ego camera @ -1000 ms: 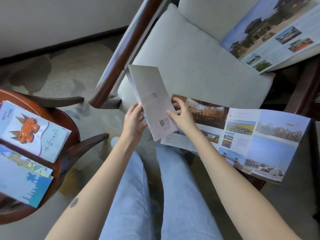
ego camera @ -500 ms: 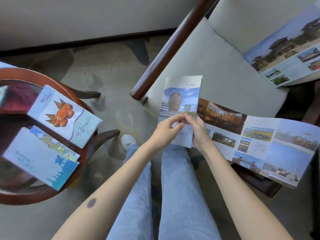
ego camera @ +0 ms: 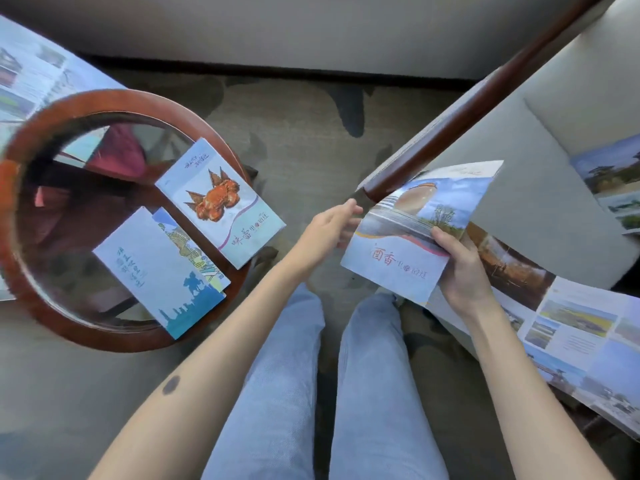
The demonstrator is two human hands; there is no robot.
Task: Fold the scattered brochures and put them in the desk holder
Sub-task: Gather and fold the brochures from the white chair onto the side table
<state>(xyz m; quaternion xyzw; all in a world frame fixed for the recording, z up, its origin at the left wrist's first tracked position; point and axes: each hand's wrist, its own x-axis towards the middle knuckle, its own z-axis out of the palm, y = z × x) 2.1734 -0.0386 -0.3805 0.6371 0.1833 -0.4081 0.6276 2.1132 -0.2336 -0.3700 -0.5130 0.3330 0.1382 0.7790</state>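
My right hand [ego camera: 460, 271] grips a folded brochure [ego camera: 412, 237] with a jar picture and red lettering, held over my knees. My left hand [ego camera: 329, 226] is just left of it, fingers relaxed, with its fingertips near the brochure's left edge; contact is unclear. An unfolded brochure [ego camera: 571, 327] lies spread on the chair's front edge under my right hand. Another open brochure [ego camera: 609, 181] lies on the seat at the right. On the round table sit a folded crab brochure [ego camera: 221, 202] and a folded blue brochure [ego camera: 159, 268] stacked on another. No desk holder is in view.
A round wooden table with a glass top [ego camera: 114, 327] stands at the left. Another open sheet [ego camera: 31, 74] lies at the far left. A wooden armrest [ego camera: 485, 109] runs diagonally along the cushioned chair [ego camera: 519, 209]. Patterned carpet [ego camera: 294, 140] lies between them.
The view swung left. My left hand let go of the folded brochure and drew slightly left; my right hand now holds it alone, tilted with the cover up.
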